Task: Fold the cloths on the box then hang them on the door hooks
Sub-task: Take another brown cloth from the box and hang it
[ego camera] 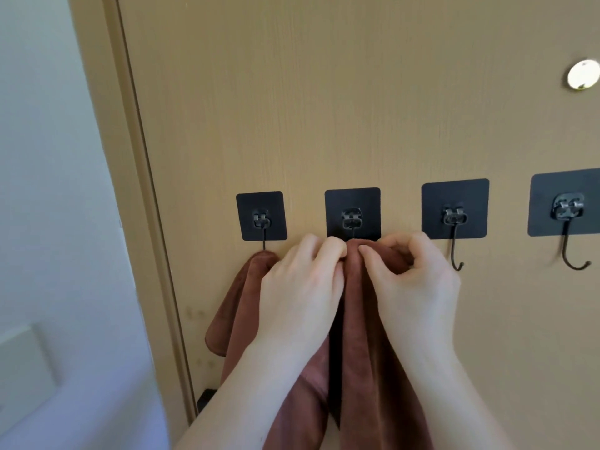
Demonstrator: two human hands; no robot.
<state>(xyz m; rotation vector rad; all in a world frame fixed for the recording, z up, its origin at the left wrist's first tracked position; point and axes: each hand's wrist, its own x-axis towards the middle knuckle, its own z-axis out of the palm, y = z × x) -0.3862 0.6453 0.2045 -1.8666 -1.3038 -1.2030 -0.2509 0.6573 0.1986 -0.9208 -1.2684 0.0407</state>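
Several black adhesive hooks sit in a row on the tan door [324, 108]. A brown cloth [240, 306] hangs from the leftmost hook [261, 216]. A second brown cloth [367, 345] hangs down just under the second hook [352, 214]. My left hand [302, 287] and my right hand [412, 284] both pinch its top edge right below that hook. The hook's tip is hidden behind the cloth and my fingers. The third hook [454, 222] and the fourth hook [568, 219] are bare.
The door frame [146, 203] runs down the left, with a pale wall [48, 190] beyond it. A round shiny fitting [582, 75] sits at the door's upper right. A dark object [204, 399] lies low by the frame.
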